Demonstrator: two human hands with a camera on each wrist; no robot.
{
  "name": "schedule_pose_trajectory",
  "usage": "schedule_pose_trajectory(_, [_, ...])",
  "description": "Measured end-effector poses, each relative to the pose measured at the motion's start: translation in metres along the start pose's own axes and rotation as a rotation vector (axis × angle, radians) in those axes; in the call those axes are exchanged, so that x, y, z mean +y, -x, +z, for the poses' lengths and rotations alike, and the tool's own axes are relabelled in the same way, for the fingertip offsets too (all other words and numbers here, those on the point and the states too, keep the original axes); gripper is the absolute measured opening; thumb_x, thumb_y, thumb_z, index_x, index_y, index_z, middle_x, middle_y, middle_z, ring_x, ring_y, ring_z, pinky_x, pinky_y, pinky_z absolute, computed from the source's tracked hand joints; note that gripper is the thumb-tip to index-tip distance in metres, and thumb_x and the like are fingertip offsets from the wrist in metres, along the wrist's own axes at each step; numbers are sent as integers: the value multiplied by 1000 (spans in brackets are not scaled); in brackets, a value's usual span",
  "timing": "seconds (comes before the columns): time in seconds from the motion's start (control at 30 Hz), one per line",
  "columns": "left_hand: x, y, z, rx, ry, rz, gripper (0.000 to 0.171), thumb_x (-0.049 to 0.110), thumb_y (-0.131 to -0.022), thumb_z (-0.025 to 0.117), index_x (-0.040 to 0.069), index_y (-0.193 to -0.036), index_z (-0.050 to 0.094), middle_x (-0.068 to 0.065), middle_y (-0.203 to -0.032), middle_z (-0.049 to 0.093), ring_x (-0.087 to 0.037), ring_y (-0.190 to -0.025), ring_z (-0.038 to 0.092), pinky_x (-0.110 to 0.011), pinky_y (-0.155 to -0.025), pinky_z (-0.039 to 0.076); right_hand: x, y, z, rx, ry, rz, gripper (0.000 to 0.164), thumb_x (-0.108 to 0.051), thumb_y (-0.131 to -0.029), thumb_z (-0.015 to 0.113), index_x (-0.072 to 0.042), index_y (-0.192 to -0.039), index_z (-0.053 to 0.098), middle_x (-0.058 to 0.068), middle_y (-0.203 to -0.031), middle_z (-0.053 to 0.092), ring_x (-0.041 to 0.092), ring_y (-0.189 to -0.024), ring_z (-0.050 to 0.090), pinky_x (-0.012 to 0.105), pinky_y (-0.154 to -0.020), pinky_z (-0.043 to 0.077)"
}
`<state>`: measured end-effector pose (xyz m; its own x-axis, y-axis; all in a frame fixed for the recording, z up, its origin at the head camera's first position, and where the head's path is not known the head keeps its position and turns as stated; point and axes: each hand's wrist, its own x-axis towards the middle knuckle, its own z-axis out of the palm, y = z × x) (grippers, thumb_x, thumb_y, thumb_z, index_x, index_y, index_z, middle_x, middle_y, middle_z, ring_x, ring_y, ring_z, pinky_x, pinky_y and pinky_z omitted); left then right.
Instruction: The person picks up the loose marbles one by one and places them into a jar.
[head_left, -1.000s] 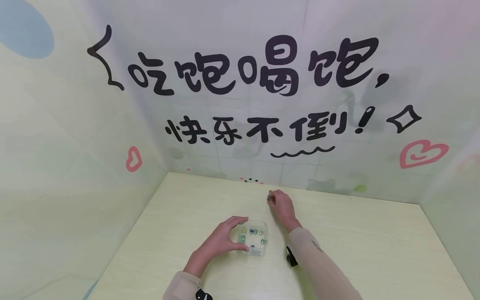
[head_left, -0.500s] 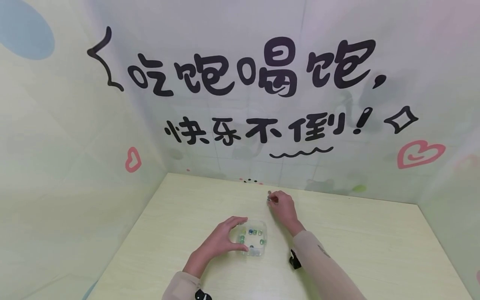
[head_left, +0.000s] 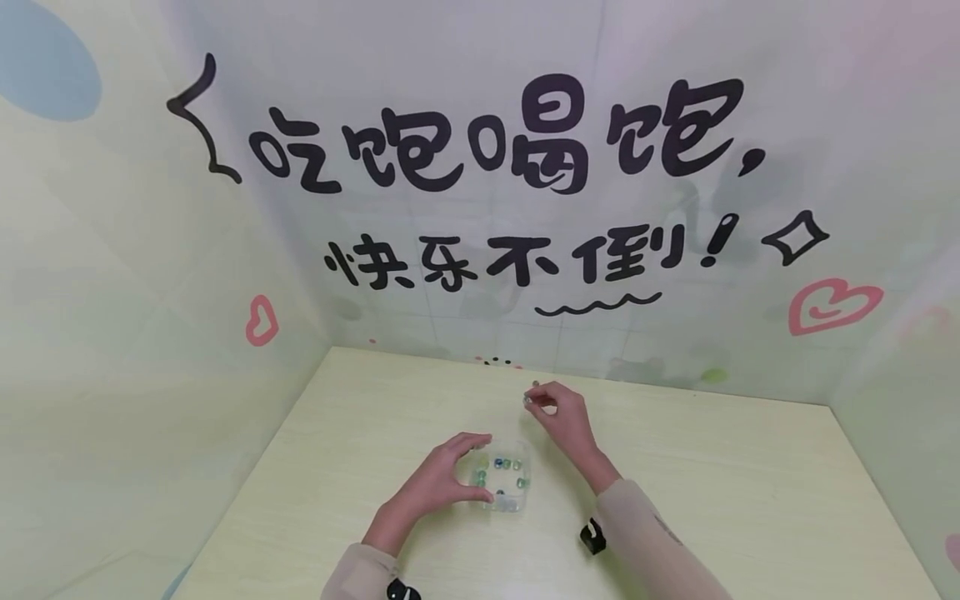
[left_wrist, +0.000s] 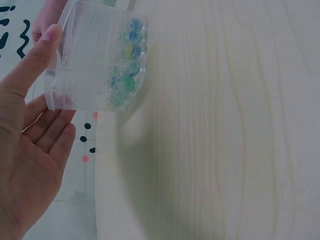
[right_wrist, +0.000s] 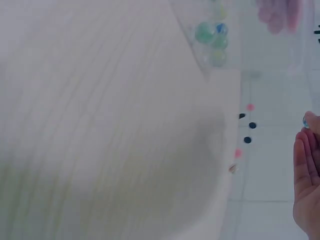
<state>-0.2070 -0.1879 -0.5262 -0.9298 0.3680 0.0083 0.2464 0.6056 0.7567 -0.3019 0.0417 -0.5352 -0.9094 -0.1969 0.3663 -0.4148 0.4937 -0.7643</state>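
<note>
My left hand grips the side of a clear plastic box, thumb on one wall and fingers on the opposite one. Several green, blue and yellowish glass marbles lie along the bottom of the box, seen through its wall in the left wrist view. Farther back, my right hand pinches a small glass marble between thumb and fingertips. Just behind those fingertips, another marble rests on the table near the back wall.
The pale wood-grain table ends at a printed back wall with large black lettering. Similar printed sheets stand at both sides. A black wrist device sits under the right sleeve.
My right hand has drawn the pinched marble slightly left, away from the marble lying behind it. The left hand keeps its grip on the box. The head view has shifted a little.
</note>
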Motion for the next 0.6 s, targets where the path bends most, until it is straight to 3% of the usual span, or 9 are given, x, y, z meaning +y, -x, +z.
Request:
schedule_pose_trajectory(0.33, [-1, 1, 1, -4, 8, -7, 83, 34, -74, 88, 10, -144, 50, -9, -145, 54, -34, -135, 51, -53, -111, 45, -22, 21, -9, -105, -95, -166, 12, -8, -88, 75, -9, -100, 74, 3, -95, 74, 16, -85, 71, 40, -80, 62])
schedule_pose_trajectory(0.6, [0, 2, 0, 4, 8, 13, 82, 33, -75, 88, 9, -144, 51, -9, -144, 55, -33, -134, 52, -53, -110, 45, -30, 35, -11, -141, -106, -259, 14, -6, -86, 76, -6, -100, 74, 4, -96, 74, 17, -87, 72, 28, -81, 62])
